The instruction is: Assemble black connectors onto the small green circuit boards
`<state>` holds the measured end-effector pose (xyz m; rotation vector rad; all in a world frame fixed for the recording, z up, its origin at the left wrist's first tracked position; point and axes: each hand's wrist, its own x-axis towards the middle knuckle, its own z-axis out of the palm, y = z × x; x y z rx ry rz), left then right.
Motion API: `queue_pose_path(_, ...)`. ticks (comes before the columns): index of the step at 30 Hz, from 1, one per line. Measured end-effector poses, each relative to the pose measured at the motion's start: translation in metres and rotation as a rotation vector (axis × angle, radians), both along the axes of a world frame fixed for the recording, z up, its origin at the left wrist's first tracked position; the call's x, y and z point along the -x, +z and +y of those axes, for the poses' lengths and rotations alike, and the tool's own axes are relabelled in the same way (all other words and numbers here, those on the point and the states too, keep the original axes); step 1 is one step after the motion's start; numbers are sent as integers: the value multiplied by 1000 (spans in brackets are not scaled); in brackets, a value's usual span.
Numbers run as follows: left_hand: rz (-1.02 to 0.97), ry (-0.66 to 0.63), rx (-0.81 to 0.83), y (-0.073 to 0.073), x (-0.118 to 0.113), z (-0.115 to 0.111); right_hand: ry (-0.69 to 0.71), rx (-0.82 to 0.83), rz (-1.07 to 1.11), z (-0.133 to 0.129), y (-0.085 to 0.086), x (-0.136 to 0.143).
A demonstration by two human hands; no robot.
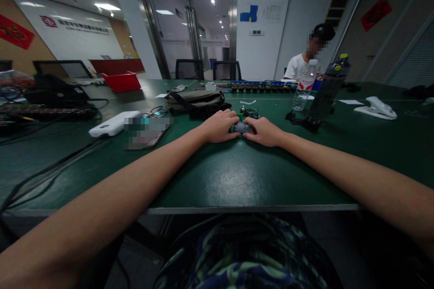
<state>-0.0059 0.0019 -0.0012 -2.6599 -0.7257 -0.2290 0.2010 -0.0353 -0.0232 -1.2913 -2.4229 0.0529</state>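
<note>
A small grey block-shaped part (pixel 242 128) is held between my two hands over the green table (pixel 224 176). My left hand (pixel 221 127) grips its left side, thumb at the near edge and fingers on top. On its right side, my right hand (pixel 263 131) pinches it with thumb and forefinger. Just behind the part lies a small green circuit board (pixel 250 112) with several components, partly hidden by my fingers.
Left of my hands are a phone (pixel 149 133), a white power bank (pixel 115 123) with cables and a grey-brown bag (pixel 195 100). To the right stand a water bottle (pixel 304 88), a dark bottle (pixel 328 95) and a white device (pixel 376 109). A person (pixel 303 65) sits across the table.
</note>
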Motion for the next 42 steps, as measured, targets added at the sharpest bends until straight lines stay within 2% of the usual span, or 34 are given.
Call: queue_pose_path(42,6,10,24,1,0,-2,-3,-6,-1,-1,0,1)
